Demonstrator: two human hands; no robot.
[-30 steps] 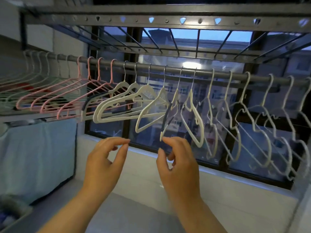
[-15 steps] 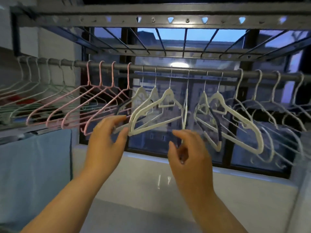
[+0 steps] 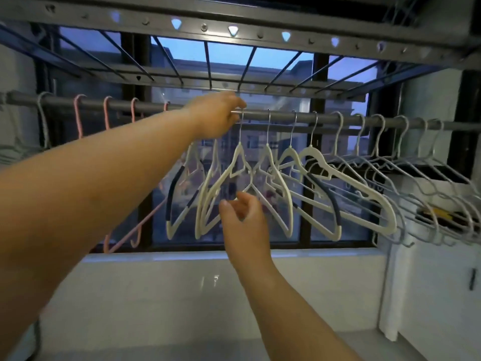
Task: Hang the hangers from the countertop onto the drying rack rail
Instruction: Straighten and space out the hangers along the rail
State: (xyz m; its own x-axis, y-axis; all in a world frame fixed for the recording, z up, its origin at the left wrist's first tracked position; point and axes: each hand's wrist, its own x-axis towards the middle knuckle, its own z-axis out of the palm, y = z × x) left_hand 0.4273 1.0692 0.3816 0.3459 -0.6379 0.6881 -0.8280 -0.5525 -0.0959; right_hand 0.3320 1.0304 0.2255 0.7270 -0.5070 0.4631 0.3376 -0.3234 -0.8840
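Left hand (image 3: 216,118) rose, grips rail (image 3: 325,119); cream hangers (image 3: 268,155) crowd right hand (image 3: 243,220).

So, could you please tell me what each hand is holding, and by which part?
The left hand pinches a cream hanger by its metal hook at the rail; the right hand holds nothing.

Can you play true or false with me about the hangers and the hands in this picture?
The left hand is up at the rail. True.
The pink hangers hang right of the cream hangers. False: they hang left of them.
The right hand is lower than the left hand. True.
The rail has no hangers on it. False: many hang there.
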